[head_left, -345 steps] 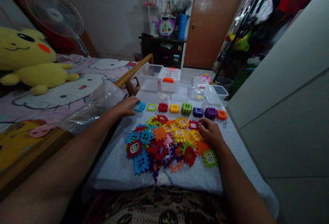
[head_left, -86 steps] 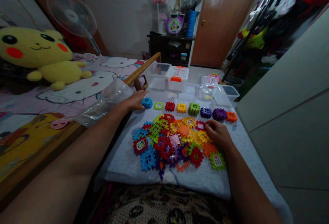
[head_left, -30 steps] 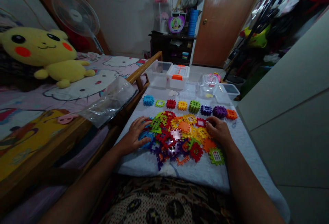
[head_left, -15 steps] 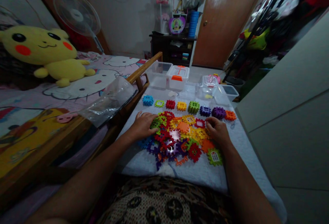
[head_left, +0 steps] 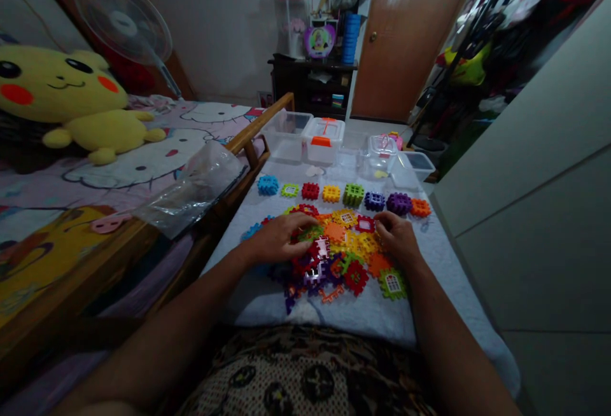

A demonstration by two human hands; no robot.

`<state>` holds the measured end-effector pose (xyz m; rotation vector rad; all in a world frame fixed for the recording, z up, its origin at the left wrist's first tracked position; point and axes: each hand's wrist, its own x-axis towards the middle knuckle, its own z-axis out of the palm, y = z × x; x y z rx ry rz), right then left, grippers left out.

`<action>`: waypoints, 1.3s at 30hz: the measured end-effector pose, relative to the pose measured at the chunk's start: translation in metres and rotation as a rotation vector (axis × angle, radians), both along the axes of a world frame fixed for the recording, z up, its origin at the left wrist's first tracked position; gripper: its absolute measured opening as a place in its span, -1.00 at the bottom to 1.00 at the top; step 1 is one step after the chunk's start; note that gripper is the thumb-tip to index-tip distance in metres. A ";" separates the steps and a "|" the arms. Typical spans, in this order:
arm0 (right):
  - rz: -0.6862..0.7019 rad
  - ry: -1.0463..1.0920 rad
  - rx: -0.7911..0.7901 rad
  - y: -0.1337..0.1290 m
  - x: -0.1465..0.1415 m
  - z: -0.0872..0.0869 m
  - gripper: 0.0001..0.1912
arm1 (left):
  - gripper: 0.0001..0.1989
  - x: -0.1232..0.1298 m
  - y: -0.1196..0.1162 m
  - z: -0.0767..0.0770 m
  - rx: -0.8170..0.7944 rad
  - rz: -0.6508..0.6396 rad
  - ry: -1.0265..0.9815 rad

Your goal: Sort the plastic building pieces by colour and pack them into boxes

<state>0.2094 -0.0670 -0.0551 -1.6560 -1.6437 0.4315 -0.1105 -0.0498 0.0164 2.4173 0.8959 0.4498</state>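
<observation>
A heap of colourful notched plastic building tiles (head_left: 356, 242) lies on the cloth-covered table before me. Over its left side, my left hand (head_left: 281, 236) reaches in, thumb and fingers apart around a green tile (head_left: 311, 233); no firm grip shows. Just below its fingertips are dark red tiles (head_left: 317, 252). My right hand (head_left: 400, 238) rests at the heap's right edge, fingers loosely bent, thumb and forefinger a little apart beside a red frame tile (head_left: 366, 224). Near its wrist lies a green tile with a white window (head_left: 392, 284).
Behind the heap runs a row of stacked tiles sorted by colour, among them a green stack (head_left: 353, 194) and a purple stack (head_left: 399, 203). Clear plastic boxes (head_left: 324, 149) stand at the table's far end. A wooden bed rail (head_left: 248, 139) borders the left side, a plastic bag (head_left: 195, 190) over it.
My left hand has moved right, further over the heap, uncovering blue tiles at the left. My right hand stays beside the red frame tile. The whole view has shifted slightly.
</observation>
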 end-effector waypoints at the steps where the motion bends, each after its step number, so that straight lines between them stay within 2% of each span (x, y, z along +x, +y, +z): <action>1: 0.002 0.000 0.000 0.000 0.000 -0.001 -0.74 | -0.67 0.009 -0.001 0.001 -0.018 -0.033 0.004; 4: 0.013 0.002 0.007 0.000 0.001 -0.003 -0.74 | -0.70 0.033 0.000 -0.001 -0.021 -0.062 0.028; 9: 0.024 0.011 0.015 0.001 0.000 -0.004 -0.75 | -0.77 0.060 0.008 -0.007 -0.018 0.011 0.061; 14: 0.039 0.033 0.033 -0.001 -0.004 -0.001 -0.78 | -0.75 0.067 0.014 -0.015 0.195 0.048 0.204; 17: 0.084 0.032 0.062 -0.001 -0.007 0.002 -0.80 | -0.71 0.051 0.021 -0.018 0.258 0.097 0.170; 20: 0.166 -0.022 0.091 -0.001 -0.011 0.006 -0.81 | -0.71 0.019 0.032 -0.021 0.221 0.159 0.081; 24: 0.298 -0.144 0.083 -0.001 -0.025 0.018 -0.84 | -0.65 -0.033 0.045 -0.030 0.096 0.349 -0.023; 27: 0.376 -0.240 0.070 -0.002 -0.044 0.027 -0.82 | -0.60 -0.059 0.051 -0.044 -0.071 0.532 -0.164; 30: 0.419 -0.346 0.055 -0.001 -0.065 0.032 -0.70 | -0.55 -0.069 0.053 -0.060 -0.266 0.656 -0.369; 34: 0.415 -0.463 0.025 0.002 -0.086 0.030 -0.66 | -0.56 -0.068 0.054 -0.076 -0.394 0.689 -0.580; 39: 0.409 -0.391 0.035 0.005 -0.086 0.027 -0.64 | -0.54 -0.070 0.054 -0.078 -0.477 0.679 -0.673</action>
